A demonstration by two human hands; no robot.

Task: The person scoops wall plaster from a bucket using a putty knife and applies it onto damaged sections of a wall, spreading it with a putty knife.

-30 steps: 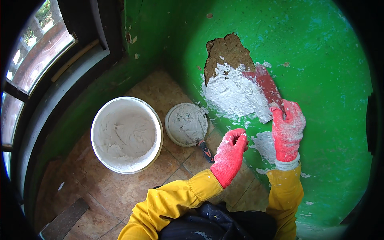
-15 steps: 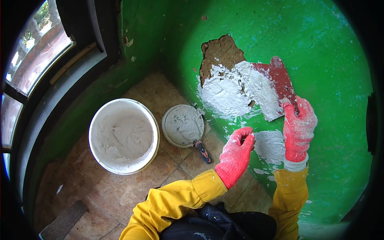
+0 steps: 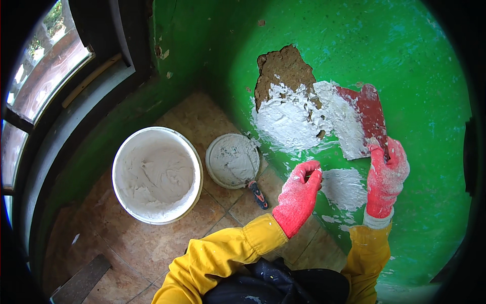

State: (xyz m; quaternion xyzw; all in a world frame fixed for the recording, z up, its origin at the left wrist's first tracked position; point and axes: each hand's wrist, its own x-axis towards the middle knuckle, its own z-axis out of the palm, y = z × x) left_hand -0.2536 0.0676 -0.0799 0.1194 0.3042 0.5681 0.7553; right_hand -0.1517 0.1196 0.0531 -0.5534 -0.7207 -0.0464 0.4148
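My right hand [image 3: 387, 175], in a red glove dusted white, grips a red flat plastering spreader [image 3: 373, 115]. The spreader's left part carries thick white plaster and lies close against the green wall [image 3: 420, 101]. Left of it, wet plaster [image 3: 286, 121] covers the lower part of a broken brown patch [image 3: 286, 66] where the wall's surface is gone. A thinner smear of plaster [image 3: 345, 188] lies lower on the wall. My left hand [image 3: 298, 197], also red-gloved, is held in front of that smear, fingers curled to the thumb, with nothing visible in it.
On the tiled floor [image 3: 212, 202] stands a white bucket [image 3: 119, 187] of plaster. Beside it is a smaller round container [image 3: 211, 172] with plaster and a dark-handled tool [image 3: 258, 194] across its rim. A dark board [image 3: 83, 278] lies lower left. A framed window [image 3: 50, 61] is at left.
My right hand and the spreader have moved slightly right and down along the wall, with the plaster stretching rightward after it. My left hand has stayed in place.
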